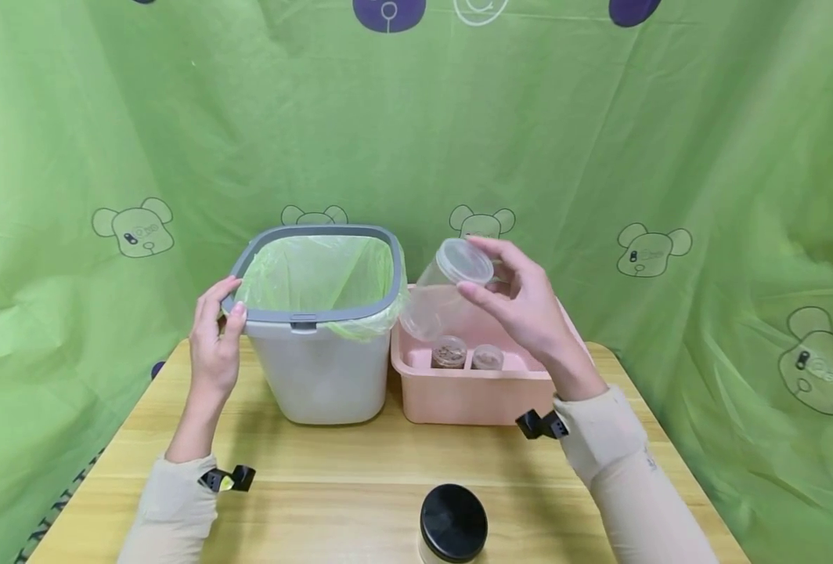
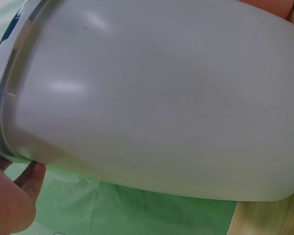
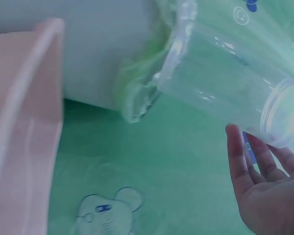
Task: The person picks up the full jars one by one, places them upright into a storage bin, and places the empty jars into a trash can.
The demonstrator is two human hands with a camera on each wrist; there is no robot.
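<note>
My left hand (image 1: pixel 215 333) grips the left edge of the grey rim on a pale grey trash bin (image 1: pixel 325 376). A translucent green bag (image 1: pixel 297 274) lines this bin and folds over its rim. In my right hand (image 1: pixel 525 305) is a clear plastic jar (image 1: pixel 439 296), pinched between thumb and fingers at its lidded end. The jar is tilted, its other end pointing down and left beside the bin's right edge. No contents show through its wall in the right wrist view. The left wrist view is mostly filled by the bin's side wall (image 2: pixel 157 98).
Right of the bin stands a pink tub (image 1: pixel 476 399), with two small lidded containers, one of them (image 1: pixel 448 354) holding brown bits. A black-lidded jar (image 1: pixel 453 523) stands at the table's near edge. Behind the wooden table (image 1: pixel 332 478) hangs a green patterned cloth (image 1: pixel 402 133).
</note>
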